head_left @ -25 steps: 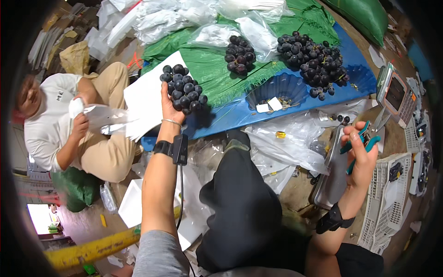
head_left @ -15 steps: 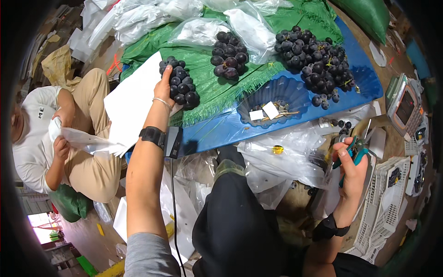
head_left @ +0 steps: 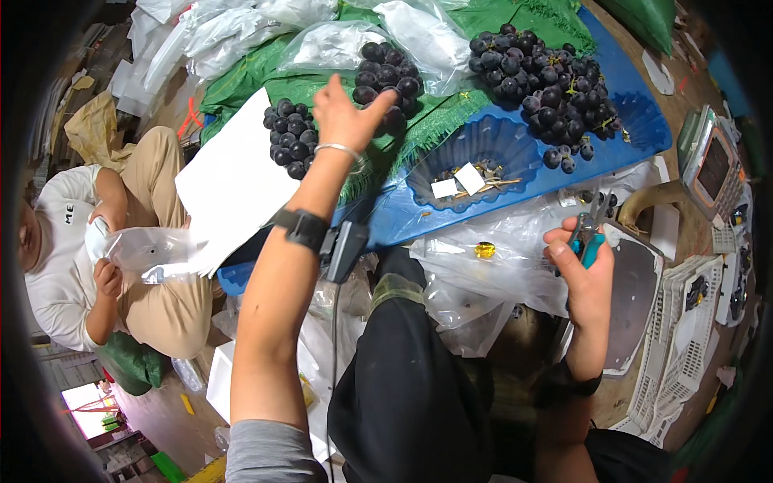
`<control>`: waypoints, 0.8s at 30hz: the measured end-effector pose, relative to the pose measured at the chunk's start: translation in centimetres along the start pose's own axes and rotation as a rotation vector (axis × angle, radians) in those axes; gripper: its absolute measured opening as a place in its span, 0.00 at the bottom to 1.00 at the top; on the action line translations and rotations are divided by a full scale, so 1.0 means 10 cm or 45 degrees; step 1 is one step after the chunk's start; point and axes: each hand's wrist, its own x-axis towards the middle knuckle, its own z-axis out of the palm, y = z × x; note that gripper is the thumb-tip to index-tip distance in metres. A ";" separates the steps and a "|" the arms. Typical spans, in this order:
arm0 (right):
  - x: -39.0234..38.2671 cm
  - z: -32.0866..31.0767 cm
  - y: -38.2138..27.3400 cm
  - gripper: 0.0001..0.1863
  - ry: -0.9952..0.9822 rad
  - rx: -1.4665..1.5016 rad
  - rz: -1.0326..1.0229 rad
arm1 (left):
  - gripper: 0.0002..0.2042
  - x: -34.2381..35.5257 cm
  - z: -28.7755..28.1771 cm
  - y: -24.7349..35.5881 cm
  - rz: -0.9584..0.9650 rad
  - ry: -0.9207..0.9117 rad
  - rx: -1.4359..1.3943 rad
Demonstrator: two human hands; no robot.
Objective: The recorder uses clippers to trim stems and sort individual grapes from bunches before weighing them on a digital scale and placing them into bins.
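My left hand [head_left: 353, 114], fingers spread, is at the lower left edge of a middle bunch of dark grapes [head_left: 389, 71]; whether its fingertips touch them I cannot tell. Left of it, another bunch [head_left: 291, 137] lies beside white paper sheets [head_left: 225, 169], on green woven sheeting [head_left: 439, 121]. A larger pile of grapes [head_left: 547, 97] sits to the right. My right hand [head_left: 584, 274] is closed around teal-handled shears [head_left: 592, 237], held upright beyond the near edge of the blue board [head_left: 386, 225].
A co-worker [head_left: 97, 249] sits at left holding a clear bag [head_left: 153, 249]. Bagged white bundles [head_left: 419, 40] lie at the back. The board's recess [head_left: 471, 145] holds stems. A scale [head_left: 708, 169] and white crates [head_left: 668, 338] stand at right; plastic sheets [head_left: 459, 282] lie below.
My left hand has let go of the left grape bunch, which now lies down, and moved right toward the middle bunch. My right hand with the shears has moved left.
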 end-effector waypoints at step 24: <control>0.07 0.15 0.19 0.15 -0.150 -0.171 -0.065 | 0.14 0.08 0.17 -0.39 -0.904 -0.459 -2.033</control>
